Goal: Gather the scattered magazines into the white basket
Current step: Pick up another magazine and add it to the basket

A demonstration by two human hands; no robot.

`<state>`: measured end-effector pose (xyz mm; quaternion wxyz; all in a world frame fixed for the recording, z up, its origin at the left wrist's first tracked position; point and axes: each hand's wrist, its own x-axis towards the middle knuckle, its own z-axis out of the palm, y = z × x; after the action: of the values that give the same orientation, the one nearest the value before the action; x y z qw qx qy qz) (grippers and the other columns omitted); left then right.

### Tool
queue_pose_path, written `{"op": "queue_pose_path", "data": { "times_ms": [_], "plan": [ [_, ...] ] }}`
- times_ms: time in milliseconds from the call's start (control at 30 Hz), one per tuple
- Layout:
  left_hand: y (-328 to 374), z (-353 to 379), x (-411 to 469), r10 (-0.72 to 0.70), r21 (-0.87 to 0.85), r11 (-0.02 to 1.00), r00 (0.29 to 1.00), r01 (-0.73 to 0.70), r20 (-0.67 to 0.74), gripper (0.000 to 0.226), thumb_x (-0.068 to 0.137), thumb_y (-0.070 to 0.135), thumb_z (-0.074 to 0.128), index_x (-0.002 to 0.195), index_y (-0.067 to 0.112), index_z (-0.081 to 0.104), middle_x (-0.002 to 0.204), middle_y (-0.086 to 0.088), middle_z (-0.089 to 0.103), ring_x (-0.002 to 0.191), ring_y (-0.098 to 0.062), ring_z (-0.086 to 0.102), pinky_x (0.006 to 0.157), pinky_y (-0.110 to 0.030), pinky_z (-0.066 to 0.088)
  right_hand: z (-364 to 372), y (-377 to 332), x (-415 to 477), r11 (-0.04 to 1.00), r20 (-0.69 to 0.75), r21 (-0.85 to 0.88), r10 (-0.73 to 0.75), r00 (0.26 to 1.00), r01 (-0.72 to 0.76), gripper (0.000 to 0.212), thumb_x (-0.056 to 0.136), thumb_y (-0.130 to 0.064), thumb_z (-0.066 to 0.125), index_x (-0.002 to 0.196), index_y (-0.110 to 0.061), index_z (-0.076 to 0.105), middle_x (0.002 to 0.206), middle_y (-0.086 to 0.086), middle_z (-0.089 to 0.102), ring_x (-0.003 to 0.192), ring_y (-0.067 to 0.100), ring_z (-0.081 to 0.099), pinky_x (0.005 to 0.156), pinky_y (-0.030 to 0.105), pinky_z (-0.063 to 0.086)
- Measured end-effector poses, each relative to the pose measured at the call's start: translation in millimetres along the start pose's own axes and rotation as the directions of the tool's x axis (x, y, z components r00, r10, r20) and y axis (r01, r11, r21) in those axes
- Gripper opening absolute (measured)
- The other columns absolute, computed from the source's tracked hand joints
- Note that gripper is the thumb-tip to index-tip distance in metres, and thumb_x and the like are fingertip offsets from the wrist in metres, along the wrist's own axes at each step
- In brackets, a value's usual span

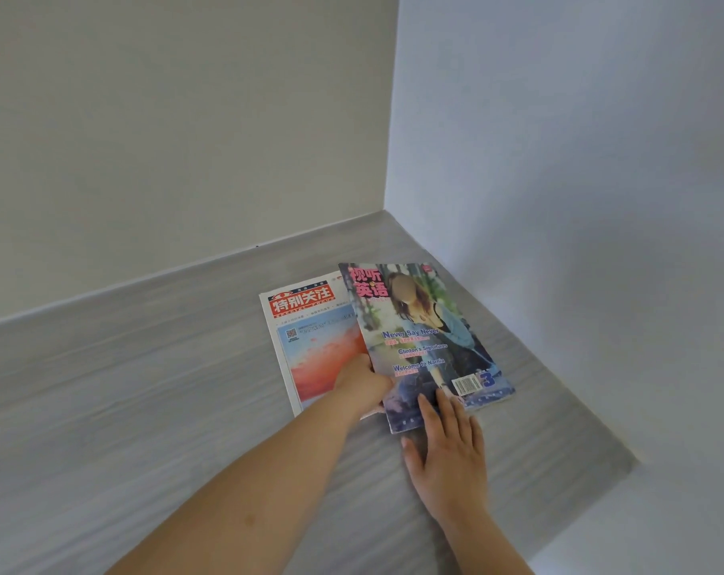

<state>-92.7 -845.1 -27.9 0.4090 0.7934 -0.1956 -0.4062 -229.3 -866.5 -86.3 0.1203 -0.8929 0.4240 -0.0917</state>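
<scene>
Magazines [424, 342] overlap near the table's [144, 388] far right corner, long axes pointing away; left hand [362, 383] slips under the top one's left edge, grip hidden, right hand [447, 454] open flat on its near edge

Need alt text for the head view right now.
Two hands reach for two overlapping magazines on a grey wood-grain surface in a wall corner. The left hand slips under the top magazine; the right hand presses its near edge.

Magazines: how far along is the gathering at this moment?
Nothing looks gathered yet; no white basket is in view. In hand: the left hand slips under the edge of the colourful magazine, which overlaps the red-titled magazine on the grey surface, while the right hand rests on its near corner. Left: lifting both and putting them in the basket.
</scene>
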Motion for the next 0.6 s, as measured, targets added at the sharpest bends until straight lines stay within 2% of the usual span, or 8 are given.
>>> {"op": "queue_pose_path", "data": {
  "times_ms": [100, 200, 267, 333, 400, 433, 500, 600],
  "plan": [
    [-8, -7, -13, -0.011, -0.123, 0.992, 1.000, 0.008, -0.017, 0.018, 0.086, 0.001, 0.046, 0.099, 0.011, 0.052, 0.094, -0.008, 0.059, 0.089, -0.028, 0.059, 0.078, -0.041, 0.054, -6, 4, -2, 0.989, -0.014, 0.146, 0.033, 0.999, -0.030, 0.066, 0.071, -0.050, 0.035, 0.127, -0.018, 0.042, 0.131, 0.011, 0.056, 0.124, 0.025, 0.042, 0.102, 0.033, 0.036],
    [-18, -29, -24, 0.045, -0.103, 0.993, 0.996, -0.054, -0.081, 0.020, 0.088, 0.002, 0.046, 0.106, 0.007, 0.052, 0.100, -0.009, 0.060, 0.082, -0.026, 0.062, 0.076, -0.038, 0.055, -16, 0, -5, 0.943, 0.029, 0.329, 0.034, 0.999, -0.042, 0.091, 0.062, -0.066, 0.023, 0.138, -0.017, 0.031, 0.150, 0.006, 0.027, 0.140, 0.023, 0.021, 0.113, 0.033, 0.014],
    [-24, -48, -32, 0.099, -0.112, 0.988, 0.991, -0.109, -0.092, 0.014, 0.089, -0.001, 0.044, 0.096, 0.009, 0.048, 0.093, -0.007, 0.058, 0.062, -0.014, 0.063, 0.058, -0.021, 0.053, -22, -9, -4, 0.928, 0.007, 0.373, -0.002, 1.000, -0.001, 0.096, 0.062, -0.073, 0.024, 0.138, -0.013, 0.032, 0.150, 0.008, 0.027, 0.140, 0.025, 0.021, 0.114, 0.035, 0.014],
    [-27, -68, -42, 0.133, -0.113, 0.983, 0.984, -0.146, -0.115, 0.020, 0.089, -0.003, 0.044, 0.077, 0.013, 0.041, 0.077, -0.004, 0.054, 0.041, -0.003, 0.058, 0.042, -0.013, 0.044, -31, -27, 4, 0.898, -0.026, 0.440, 0.027, 0.999, -0.013, 0.081, 0.076, -0.061, 0.041, 0.136, -0.008, 0.033, 0.148, 0.013, 0.029, 0.138, 0.027, 0.024, 0.114, 0.035, 0.017],
    [-35, -91, -51, 0.174, -0.111, 0.975, 0.974, -0.190, -0.145, 0.030, 0.088, -0.004, 0.045, 0.068, 0.018, 0.037, 0.071, -0.006, 0.052, 0.043, -0.011, 0.054, 0.046, -0.022, 0.041, -39, -50, 19, 0.834, -0.017, 0.547, 0.101, 0.995, -0.075, 0.060, 0.085, -0.026, 0.056, 0.136, -0.004, 0.033, 0.148, 0.017, 0.029, 0.137, 0.030, 0.024, 0.113, 0.036, 0.017],
    [-39, -104, -59, 0.193, -0.117, 0.970, 0.967, -0.213, -0.165, 0.032, 0.087, -0.004, 0.047, 0.067, 0.019, 0.037, 0.070, -0.009, 0.053, 0.046, -0.012, 0.051, 0.050, -0.026, 0.039, -41, -63, 27, 0.788, -0.004, 0.608, 0.125, 0.992, -0.097, 0.058, 0.084, -0.018, 0.057, 0.135, -0.003, 0.035, 0.146, 0.019, 0.032, 0.136, 0.032, 0.028, 0.113, 0.038, 0.020],
    [-46, -134, -76, 0.223, -0.157, 0.952, 0.948, -0.262, -0.229, 0.031, 0.086, -0.004, 0.049, 0.067, 0.018, 0.039, 0.067, -0.010, 0.054, 0.040, -0.006, 0.049, 0.052, -0.026, 0.036, -46, -90, 40, 0.672, 0.041, 0.731, 0.134, 0.990, -0.121, 0.051, 0.084, -0.019, 0.055, 0.130, -0.002, 0.039, 0.135, 0.020, 0.045, 0.126, 0.035, 0.041, 0.105, 0.040, 0.035],
    [-57, -183, -106, 0.269, -0.192, 0.920, 0.908, -0.341, -0.320, 0.027, 0.086, -0.004, 0.050, 0.069, 0.015, 0.041, 0.059, -0.003, 0.057, 0.031, 0.000, 0.048, 0.046, -0.021, 0.040, -54, -141, 48, 0.480, 0.277, 0.834, 0.061, 0.959, -0.271, 0.036, 0.091, -0.017, 0.047, 0.125, -0.005, 0.044, 0.123, 0.017, 0.056, 0.109, 0.033, 0.056, 0.084, 0.032, 0.045]
  ]
}}
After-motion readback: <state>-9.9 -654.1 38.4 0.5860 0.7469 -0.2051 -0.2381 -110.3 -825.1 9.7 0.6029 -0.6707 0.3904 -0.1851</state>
